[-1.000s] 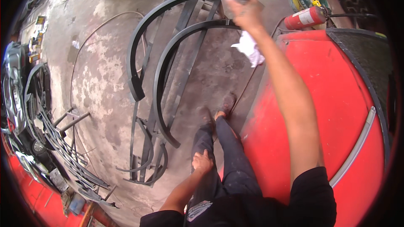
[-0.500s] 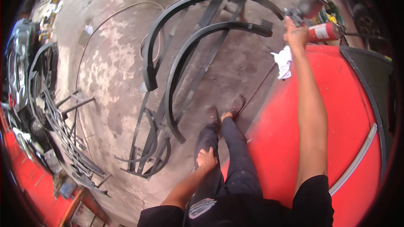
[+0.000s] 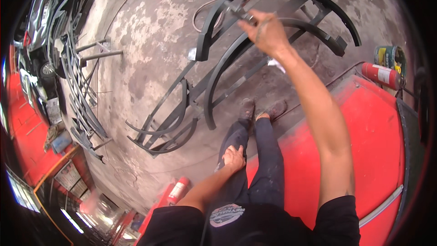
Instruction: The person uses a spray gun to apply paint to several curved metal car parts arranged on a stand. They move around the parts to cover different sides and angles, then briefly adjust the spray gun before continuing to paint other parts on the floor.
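My right hand (image 3: 269, 34) is closed round a spray gun (image 3: 240, 12) with a cup on top, which is blurred by motion. The gun is over the left part of two large dark curved trims, an outer one (image 3: 344, 17) and an inner one (image 3: 210, 102). They lie on a long metal stand (image 3: 157, 98), along with smaller curved trims (image 3: 183, 109) at its near left end. Below my right wrist shows part of a white cloth (image 3: 276, 65). My left hand (image 3: 234, 157) lies on my left thigh, fingers over the trouser leg, with nothing seen in it.
A red panel (image 3: 337, 155) extends along my right. Beyond it stand a red cylinder (image 3: 381, 74) and a bucket (image 3: 384, 54). Several thin curved strips (image 3: 75, 77) rest on a rack at the left. A hose (image 3: 125, 2) crosses the stained floor (image 3: 136, 64).
My right hand has swung left with the spray gun, from the trims' right end to above their left part. The view has turned. My left hand stays on my leg.
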`<action>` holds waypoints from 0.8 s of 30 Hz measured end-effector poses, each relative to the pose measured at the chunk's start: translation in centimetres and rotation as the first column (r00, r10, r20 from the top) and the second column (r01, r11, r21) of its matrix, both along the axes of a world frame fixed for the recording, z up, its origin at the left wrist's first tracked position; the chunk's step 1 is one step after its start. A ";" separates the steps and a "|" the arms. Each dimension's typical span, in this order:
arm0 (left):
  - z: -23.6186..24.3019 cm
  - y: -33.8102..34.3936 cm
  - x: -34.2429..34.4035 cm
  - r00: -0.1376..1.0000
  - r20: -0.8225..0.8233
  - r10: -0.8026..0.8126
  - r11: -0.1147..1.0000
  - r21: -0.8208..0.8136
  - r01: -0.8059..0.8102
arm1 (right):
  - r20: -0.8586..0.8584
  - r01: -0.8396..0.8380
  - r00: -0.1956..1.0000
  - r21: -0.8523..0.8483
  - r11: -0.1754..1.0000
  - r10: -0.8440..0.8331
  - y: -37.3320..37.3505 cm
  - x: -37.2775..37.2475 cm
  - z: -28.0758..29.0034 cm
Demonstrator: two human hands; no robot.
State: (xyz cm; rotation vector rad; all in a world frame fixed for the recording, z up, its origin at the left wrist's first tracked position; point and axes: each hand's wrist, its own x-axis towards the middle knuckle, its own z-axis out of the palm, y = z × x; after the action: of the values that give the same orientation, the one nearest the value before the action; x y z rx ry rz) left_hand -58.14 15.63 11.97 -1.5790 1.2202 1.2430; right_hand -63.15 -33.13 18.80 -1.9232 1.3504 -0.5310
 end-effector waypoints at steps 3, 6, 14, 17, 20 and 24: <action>0.2 -0.2 -0.1 1.000 0.007 0.018 0.999 0.029 -0.018 | 0.060 -0.290 0.957 0.211 0.933 0.284 2.2 1.3 1.4; 0.1 0.2 -0.2 0.999 0.044 -0.027 0.999 0.029 0.026 | 0.188 -0.403 0.913 0.273 0.874 0.362 3.7 1.9 2.1; 0.3 -0.1 -0.2 0.999 0.023 -0.038 0.999 0.003 0.038 | -0.102 -0.004 0.995 -0.103 0.995 -0.007 -2.6 -1.1 0.6; 0.2 1.0 0.2 1.000 0.015 0.020 1.000 -0.023 -0.020 | -0.196 0.180 0.952 -0.264 0.948 -0.236 -4.7 -1.4 2.0; 0.5 0.6 0.8 0.998 -0.018 0.059 0.998 -0.031 -0.059 | -0.141 0.210 0.955 -0.303 0.930 -0.262 -4.5 -1.9 2.7; 0.7 0.7 1.0 1.000 -0.003 0.023 0.998 -0.051 -0.023 | -0.043 0.041 0.998 -0.104 0.994 -0.046 0.9 -0.8 3.6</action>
State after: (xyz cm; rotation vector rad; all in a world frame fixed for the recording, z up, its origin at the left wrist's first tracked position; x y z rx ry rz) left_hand -57.12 16.30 12.68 -1.6332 1.2474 1.2378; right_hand -63.97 -32.26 22.43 -2.0037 1.4213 -0.5914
